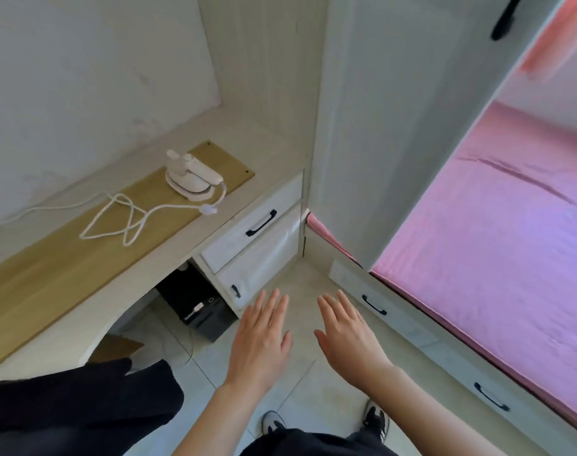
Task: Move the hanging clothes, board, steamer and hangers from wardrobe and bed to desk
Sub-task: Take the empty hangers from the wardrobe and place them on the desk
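Note:
A white handheld steamer (191, 179) stands on a long tan wooden board (92, 245) that lies on the pale desk (250, 149). Its white cord (122, 218) is looped loosely over the board. A dark garment (76, 409) is draped at the desk's near end, lower left. My left hand (262, 337) and my right hand (346, 337) hover side by side over the floor, palms down, fingers straight, holding nothing. The bed (497, 251) with a pink sheet lies at the right; no hangers show.
White desk drawers (257, 225) with black handles stand ahead. A black box (198, 307) sits under the desk. A pale wardrobe panel (395, 126) rises between desk and bed. Bed-base drawers (379, 307) run along the right. Tiled floor (300, 383) lies under my feet.

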